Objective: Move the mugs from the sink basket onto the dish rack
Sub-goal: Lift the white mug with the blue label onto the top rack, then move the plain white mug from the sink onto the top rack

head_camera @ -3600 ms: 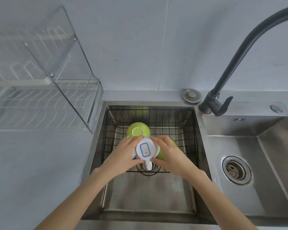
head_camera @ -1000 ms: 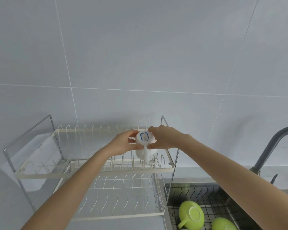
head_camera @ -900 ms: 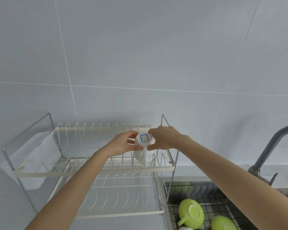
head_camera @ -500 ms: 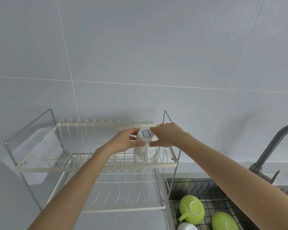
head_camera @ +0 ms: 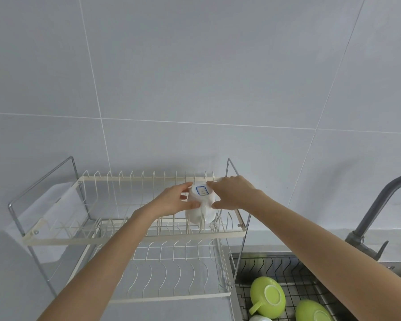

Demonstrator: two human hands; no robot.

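An upside-down white mug (head_camera: 200,208) with a blue-bordered label on its base sits on the upper tier of the cream wire dish rack (head_camera: 134,235), near its right end, handle facing me. My left hand (head_camera: 174,201) grips its left side and my right hand (head_camera: 229,193) grips its right side. Two green mugs (head_camera: 267,297) (head_camera: 314,310) lie upside down in the black wire sink basket (head_camera: 294,265) at lower right. Part of another white mug (head_camera: 261,318) shows at the bottom edge.
The rack has a lower tier (head_camera: 176,276) with curved plate wires and a chrome frame (head_camera: 237,218). A grey faucet (head_camera: 377,218) rises at the right beside the sink. A tiled wall stands close behind the rack.
Since 3.6 s ago both hands lifted the white mug out of the sink basket up to the rack's upper tier. Over the last second it came down between the wires.
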